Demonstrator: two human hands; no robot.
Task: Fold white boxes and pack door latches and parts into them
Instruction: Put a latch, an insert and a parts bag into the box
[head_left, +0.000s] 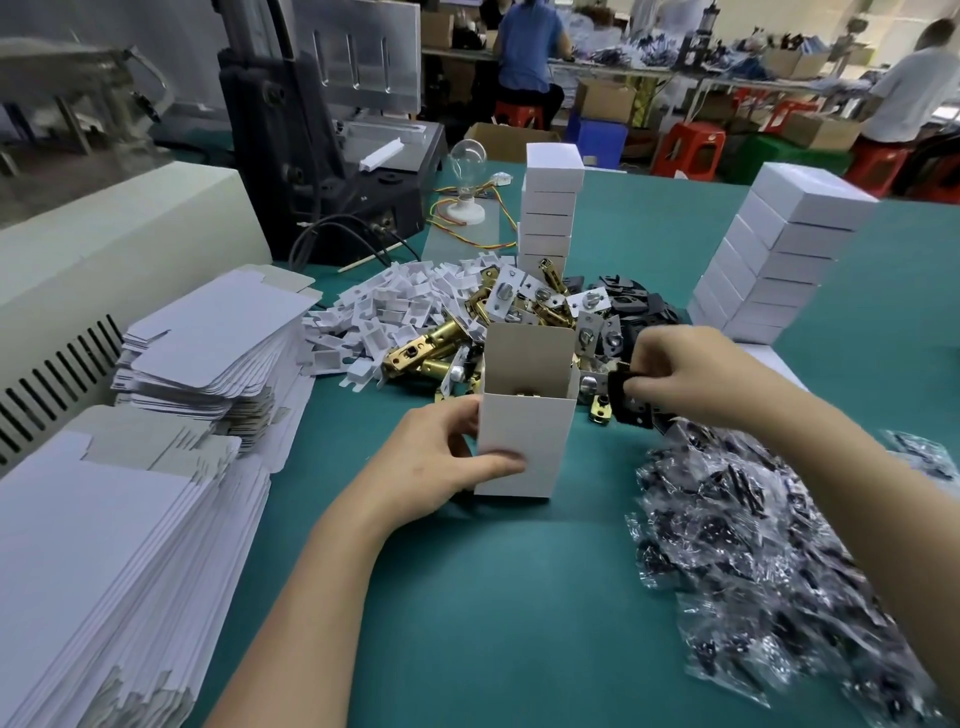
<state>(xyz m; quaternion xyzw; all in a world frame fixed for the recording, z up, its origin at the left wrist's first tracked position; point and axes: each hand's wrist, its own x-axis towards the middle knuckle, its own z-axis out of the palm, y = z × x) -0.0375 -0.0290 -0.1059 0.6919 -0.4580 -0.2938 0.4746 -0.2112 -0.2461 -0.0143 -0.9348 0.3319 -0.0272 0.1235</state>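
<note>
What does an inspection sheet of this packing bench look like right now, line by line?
Surface: green table, flat, piles across its far half.
Job's things: open white box upright, something brass inside; latches heaped behind it; white plastic pieces piled beside them; flat box blanks stacked at left; folded boxes in two stacks at back; bagged parts at right.
Clutter: bulb on a stand near the machine.
Grips: left hand holds the open white box; right hand pinches a black part right of it.
Cables: yellow-red wire runs to the bulb; black cables lead to the machine.
Surroundings: people seated in the background, red stools, cardboard cartons.
</note>
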